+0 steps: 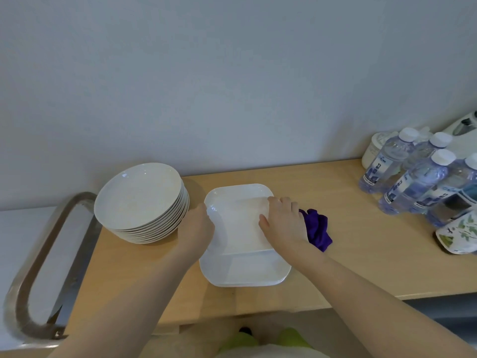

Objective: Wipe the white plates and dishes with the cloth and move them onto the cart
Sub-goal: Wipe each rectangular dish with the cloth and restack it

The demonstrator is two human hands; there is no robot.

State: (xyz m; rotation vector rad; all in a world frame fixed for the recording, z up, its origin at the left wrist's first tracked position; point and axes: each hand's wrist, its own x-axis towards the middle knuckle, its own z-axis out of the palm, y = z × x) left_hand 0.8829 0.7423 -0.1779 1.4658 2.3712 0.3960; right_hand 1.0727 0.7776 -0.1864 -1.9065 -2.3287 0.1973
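Note:
On the wooden table (pixel 361 244) a stack of white square plates (pixel 247 271) lies in the middle. The top square plate (pixel 240 220) is tilted, its far end raised off the stack. My left hand (pixel 197 226) grips its left edge. My right hand (pixel 282 220) holds its right edge, thumb on top. The purple cloth (pixel 318 229) sticks out bunched from under my right hand and touches the table. A stack of several round white plates (pixel 139 195) stands to the left, close to my left hand.
The cart's metal handle (pixel 38 254) curves at the table's left end, over a white surface. Several water bottles (pixel 413 182), a white lidded pot (pixel 374 151) and a leaf-patterned item (pixel 459 233) crowd the right side. A wall stands behind the table.

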